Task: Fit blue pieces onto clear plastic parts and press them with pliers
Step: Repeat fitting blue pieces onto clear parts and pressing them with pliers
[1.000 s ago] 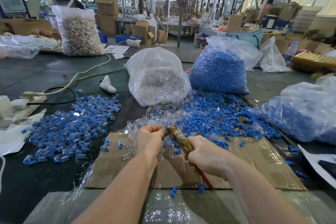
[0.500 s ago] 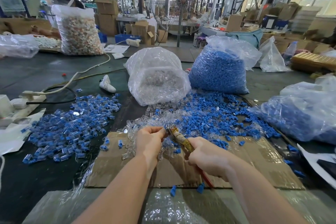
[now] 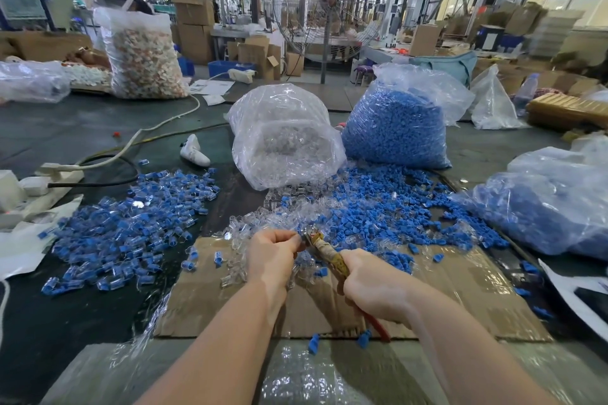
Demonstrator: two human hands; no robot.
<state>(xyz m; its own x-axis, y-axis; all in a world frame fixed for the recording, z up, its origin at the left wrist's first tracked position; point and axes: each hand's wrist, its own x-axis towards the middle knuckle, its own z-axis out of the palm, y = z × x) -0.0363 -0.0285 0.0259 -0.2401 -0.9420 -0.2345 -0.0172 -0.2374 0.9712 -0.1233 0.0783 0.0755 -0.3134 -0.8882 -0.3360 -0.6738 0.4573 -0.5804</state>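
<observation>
My left hand point(image 3: 271, 255) pinches a small clear plastic part at its fingertips; the part itself is mostly hidden. My right hand point(image 3: 371, 283) grips the pliers point(image 3: 324, 248) by their handles, a red handle end showing below the palm. The plier jaws meet my left fingertips above a cardboard sheet point(image 3: 460, 289). Loose clear parts point(image 3: 263, 223) lie just beyond my hands, and loose blue pieces point(image 3: 378, 207) spread behind them to the right. A heap of assembled blue-and-clear parts point(image 3: 131, 223) lies at the left.
A bag of clear parts point(image 3: 283, 148) and a bag of blue pieces point(image 3: 398, 122) stand at the middle back. Another bag of blue parts point(image 3: 552, 204) lies at the right. A power strip with cables point(image 3: 39, 181) sits at the left. A person stands behind a tall bag point(image 3: 141, 56).
</observation>
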